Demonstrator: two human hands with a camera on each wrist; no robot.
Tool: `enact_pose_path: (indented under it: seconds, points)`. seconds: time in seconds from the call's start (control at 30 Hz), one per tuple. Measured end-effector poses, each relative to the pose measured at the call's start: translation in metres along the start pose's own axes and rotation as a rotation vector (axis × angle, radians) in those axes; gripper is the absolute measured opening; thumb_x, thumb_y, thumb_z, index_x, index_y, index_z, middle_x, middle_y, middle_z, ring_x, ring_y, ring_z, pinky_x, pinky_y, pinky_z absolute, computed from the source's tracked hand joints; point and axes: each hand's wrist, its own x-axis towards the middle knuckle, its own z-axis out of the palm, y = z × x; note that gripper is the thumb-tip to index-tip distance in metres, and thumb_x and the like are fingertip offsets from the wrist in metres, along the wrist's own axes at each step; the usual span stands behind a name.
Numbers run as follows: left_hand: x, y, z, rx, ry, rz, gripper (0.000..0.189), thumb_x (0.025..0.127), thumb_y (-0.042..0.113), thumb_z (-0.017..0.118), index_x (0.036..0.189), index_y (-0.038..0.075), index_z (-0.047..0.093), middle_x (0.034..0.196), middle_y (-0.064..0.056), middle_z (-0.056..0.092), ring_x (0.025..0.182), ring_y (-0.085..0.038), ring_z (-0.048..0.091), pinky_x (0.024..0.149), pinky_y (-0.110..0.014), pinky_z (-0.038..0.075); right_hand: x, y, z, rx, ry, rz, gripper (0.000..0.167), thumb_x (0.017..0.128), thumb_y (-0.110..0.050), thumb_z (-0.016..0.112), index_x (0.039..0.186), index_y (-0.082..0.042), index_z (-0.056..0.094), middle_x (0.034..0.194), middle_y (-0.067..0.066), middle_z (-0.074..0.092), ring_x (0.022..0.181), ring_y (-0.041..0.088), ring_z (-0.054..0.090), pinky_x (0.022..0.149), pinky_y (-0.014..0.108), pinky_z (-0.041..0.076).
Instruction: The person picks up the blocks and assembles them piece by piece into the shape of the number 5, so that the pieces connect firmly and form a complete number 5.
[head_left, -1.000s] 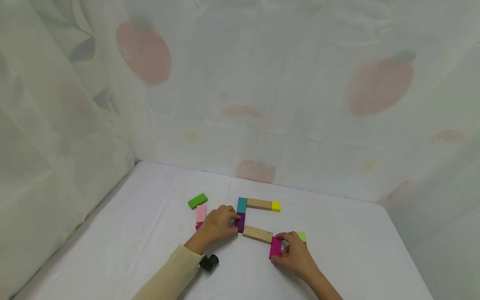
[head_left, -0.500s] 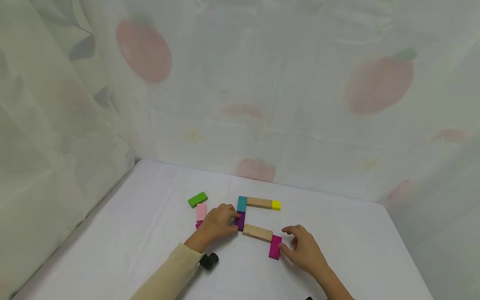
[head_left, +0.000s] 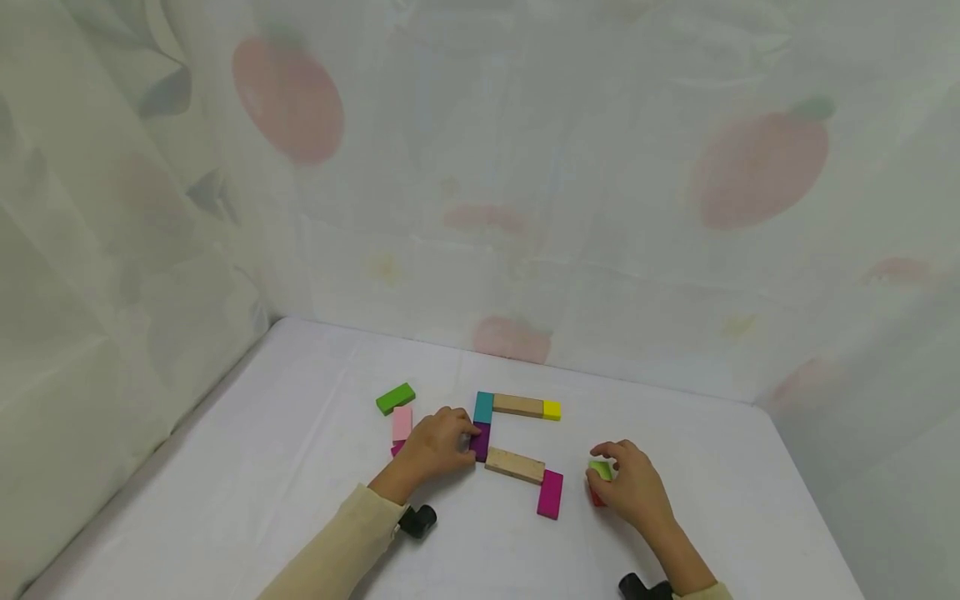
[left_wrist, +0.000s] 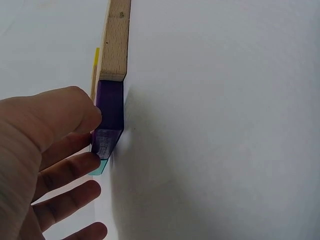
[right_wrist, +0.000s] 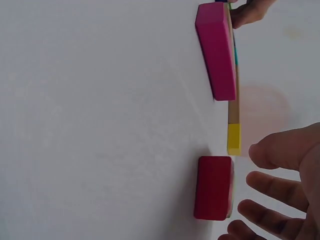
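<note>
My left hand (head_left: 431,446) pinches the purple block (head_left: 482,442), thumb at its near end and fingers at its far end. Beyond the purple block lies a teal block (head_left: 483,407); from its near corner a plain wooden block (head_left: 515,465) runs right to a magenta block (head_left: 551,494). My right hand (head_left: 633,483) hovers, fingers curved and apart, over a red block (right_wrist: 214,188) and a lime green block (head_left: 602,471). In the right wrist view, a gap shows between thumb and fingers and the red block. The hand partly hides both blocks in the head view.
Another plain wooden block (head_left: 517,406) extends right from the teal one, ending at a yellow block (head_left: 552,410). Left of the left hand lie a green block (head_left: 395,398), a pink block (head_left: 402,423) and a partly hidden magenta block (head_left: 397,448). A patterned curtain (head_left: 510,208) stands behind the table.
My right hand has let go of the magenta block and moved right, over the red and lime green blocks. The left hand keeps its place on the purple block.
</note>
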Motion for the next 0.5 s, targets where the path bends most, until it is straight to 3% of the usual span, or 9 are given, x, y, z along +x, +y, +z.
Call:
enact_pose_path:
  seconds: [0.5]
  points:
    - [0.0005, -0.0008, 0.0018, 0.002, -0.009, -0.009, 0.032, 0.076, 0.028, 0.076, 0.105, 0.015, 0.075, 0.102, 0.003, 0.066, 0.094, -0.014, 0.057, 0.079, -0.031, 0.051, 0.0054, 0.0063, 0.0081, 0.027, -0.047, 0.054, 0.018, 0.078, -0.018, 0.072, 0.094, -0.012, 0.071, 0.094, 0.007, 0.061, 0.075, 0.017, 0.053, 0.066, 0.029, 0.046]
